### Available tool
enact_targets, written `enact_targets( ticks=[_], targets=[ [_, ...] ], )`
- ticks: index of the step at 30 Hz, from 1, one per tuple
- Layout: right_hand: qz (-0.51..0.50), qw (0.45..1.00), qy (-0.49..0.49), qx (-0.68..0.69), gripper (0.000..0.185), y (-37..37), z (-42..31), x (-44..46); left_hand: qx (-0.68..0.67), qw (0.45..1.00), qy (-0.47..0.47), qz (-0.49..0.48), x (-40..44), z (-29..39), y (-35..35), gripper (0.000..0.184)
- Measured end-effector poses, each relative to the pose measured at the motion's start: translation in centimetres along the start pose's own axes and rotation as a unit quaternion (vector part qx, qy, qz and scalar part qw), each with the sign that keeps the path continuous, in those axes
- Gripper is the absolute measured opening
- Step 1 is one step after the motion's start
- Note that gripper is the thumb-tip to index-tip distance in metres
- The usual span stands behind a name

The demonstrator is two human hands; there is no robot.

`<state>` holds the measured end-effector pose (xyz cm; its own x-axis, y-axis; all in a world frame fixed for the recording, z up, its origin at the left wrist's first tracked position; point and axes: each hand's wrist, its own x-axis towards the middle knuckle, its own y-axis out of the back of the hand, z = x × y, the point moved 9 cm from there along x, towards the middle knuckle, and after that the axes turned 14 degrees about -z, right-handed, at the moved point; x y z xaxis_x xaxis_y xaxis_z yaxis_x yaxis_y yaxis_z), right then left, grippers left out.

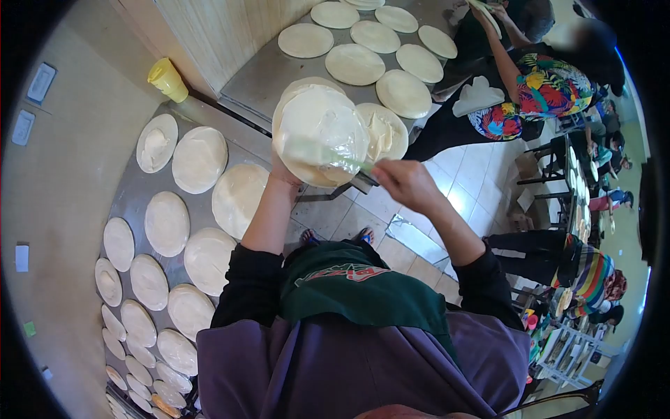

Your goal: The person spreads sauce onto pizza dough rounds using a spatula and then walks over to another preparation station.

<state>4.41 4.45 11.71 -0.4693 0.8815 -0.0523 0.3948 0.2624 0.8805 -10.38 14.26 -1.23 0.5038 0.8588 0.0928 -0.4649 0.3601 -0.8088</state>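
Note:
My left hand (285,172) is under a round flat dough disc (317,126) and holds it up, its fingers mostly hidden below. White cream coats the top of the disc. My right hand (408,183) is closed round the handle of a pale green spatula (349,163), whose blurred blade lies on the cream at the disc's lower left. Just right of the held disc is another disc (388,133) with a thick heap of cream on it.
Many pale discs (167,223) cover the metal table (188,129) on the left; more lie on the metal table (262,80) ahead. A yellow cup (167,79) stands by the wall. People work at the right, one in a colourful shirt (551,87) close by.

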Motion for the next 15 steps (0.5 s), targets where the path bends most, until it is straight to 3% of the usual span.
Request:
enact_targets(
  ticks=[2,3,6,8,9,11,12,14,15],
  targets=[
    [0.037,0.999,-0.029,0.025,0.022,1.8,0.9,0.7,-0.189,0.979,0.019,-0.076,0.4,-0.1,-2.2,0.05],
    [0.039,0.997,-0.058,0.023,0.023,2.4,1.6,1.1,-0.19,0.979,0.021,-0.077,0.6,0.0,-2.7,0.05],
    [0.047,0.999,-0.026,-0.01,0.022,2.6,0.9,1.6,-0.196,0.976,0.043,-0.088,0.8,-0.1,-4.2,0.051],
    [0.027,0.999,-0.003,-0.038,0.022,2.2,0.0,1.4,-0.051,0.996,0.04,-0.065,0.6,0.7,-3.8,0.051],
    [-0.003,0.998,0.018,-0.057,0.021,1.9,-1.0,0.9,-0.051,0.996,0.039,-0.065,0.5,1.1,-3.9,0.051],
    [-0.034,0.996,0.038,-0.076,0.021,1.6,-1.7,0.1,-0.211,0.966,0.051,-0.143,0.5,1.3,-5.7,0.053],
    [-0.042,0.997,0.034,-0.061,0.02,1.6,-1.5,-0.2,-0.123,0.989,0.045,-0.069,0.9,1.7,-4.2,0.054],
    [-0.048,0.997,0.028,-0.046,0.019,1.4,-0.8,-0.6,-0.106,0.992,0.035,-0.062,1.0,2.1,-3.6,0.054],
    [-0.004,1.0,0.002,-0.001,0.019,1.9,0.7,-0.7,-0.088,0.994,0.025,-0.054,1.1,2.5,-3.1,0.055]
  ],
)
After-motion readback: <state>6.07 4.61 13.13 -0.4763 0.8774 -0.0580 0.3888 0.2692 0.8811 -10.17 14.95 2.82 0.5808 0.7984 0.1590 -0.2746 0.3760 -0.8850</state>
